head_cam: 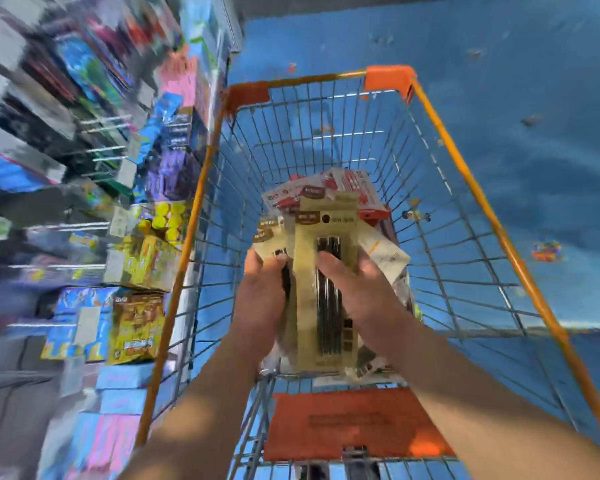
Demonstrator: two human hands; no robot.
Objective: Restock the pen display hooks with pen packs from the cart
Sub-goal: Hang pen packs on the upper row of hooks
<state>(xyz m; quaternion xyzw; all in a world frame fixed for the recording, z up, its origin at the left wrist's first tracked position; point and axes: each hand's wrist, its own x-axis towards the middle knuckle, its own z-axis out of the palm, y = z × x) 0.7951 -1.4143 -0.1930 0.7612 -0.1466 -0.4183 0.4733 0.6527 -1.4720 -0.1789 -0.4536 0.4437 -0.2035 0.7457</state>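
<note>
Orange seat flap (354, 424) at lower centre. Above it, inside the wire cart (520, 261), both hands grasp one bundle of tan pen packs (323, 271) at frame centre: left hand (262, 296) thumb over left edge, right hand (364, 292) fingers across front. Red packs (357, 192) beyond. Shelves (84, 168) at left blurred, unreadable.

Two bare forearms, no sleeves

The left hand (262, 299) and right hand (357, 292) wear no gloves, rings, watch or bands
</note>
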